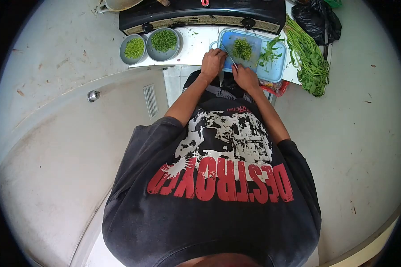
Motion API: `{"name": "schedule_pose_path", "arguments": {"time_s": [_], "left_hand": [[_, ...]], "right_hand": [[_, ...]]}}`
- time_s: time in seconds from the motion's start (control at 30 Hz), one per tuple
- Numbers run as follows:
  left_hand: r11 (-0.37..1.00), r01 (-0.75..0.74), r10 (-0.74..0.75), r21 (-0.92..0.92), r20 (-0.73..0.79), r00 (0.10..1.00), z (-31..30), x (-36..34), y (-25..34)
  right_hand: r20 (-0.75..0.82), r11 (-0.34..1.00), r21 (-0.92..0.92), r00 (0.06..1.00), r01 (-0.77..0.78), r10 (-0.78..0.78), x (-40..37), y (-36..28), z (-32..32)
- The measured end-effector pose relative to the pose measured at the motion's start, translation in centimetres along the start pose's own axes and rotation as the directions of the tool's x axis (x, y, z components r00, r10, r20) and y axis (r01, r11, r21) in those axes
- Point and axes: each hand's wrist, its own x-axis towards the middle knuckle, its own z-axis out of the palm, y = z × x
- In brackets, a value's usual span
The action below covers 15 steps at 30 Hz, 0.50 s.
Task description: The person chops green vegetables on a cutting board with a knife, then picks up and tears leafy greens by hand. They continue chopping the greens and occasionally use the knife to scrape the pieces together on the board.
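Right hand [245, 76] is closed around what looks like the handle of a knife [229, 55], though the grip is small in this view. The blade's long axis slants far and left across a blue cutting board [277, 71] on the counter [196, 44]. A pile of chopped greens [242, 48] lies on the board just beyond this hand, right of the blade. Left hand [213, 62] rests curled at the board's near left edge; I cannot tell whether it holds anything. The right hand is nearer the pile. The black shirt [218, 213] reads "DESTROYED" in red, upside down.
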Motion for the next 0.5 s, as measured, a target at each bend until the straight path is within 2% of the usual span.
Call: {"name": "schedule_pose_path", "arguments": {"time_s": [0.07,0.17,0.27,0.37,0.5], "left_hand": [[0.999,-0.04,0.04,-0.007,0.001,0.999,-0.3,0.1,-0.2],[0.998,-0.03,0.028,-0.047,-0.039,0.999,0.0,0.1,-0.4],[0.982,0.106,-0.119,-0.154,-0.078,0.99,0.1,0.3,0.3],[0.956,0.225,-0.237,-0.186,-0.045,0.97,0.2,0.3,0.5],[0.962,0.207,-0.222,-0.181,-0.072,0.972,0.0,0.2,0.9]], "right_hand": [[-0.021,1.0,0.003,1.0,0.017,-0.017,0.4,-0.2,0.0],[0.057,0.999,-0.023,0.998,-0.029,0.03,0.2,-0.4,-0.4],[0.061,1.0,-0.027,0.998,-0.012,0.014,-1.2,0.6,-0.5],[0.013,1.0,-0.004,1.0,-0.01,0.01,-2.2,1.7,-0.4],[0.017,0.999,0.033,0.999,-0.037,0.036,-1.9,1.2,-1.3]]}}
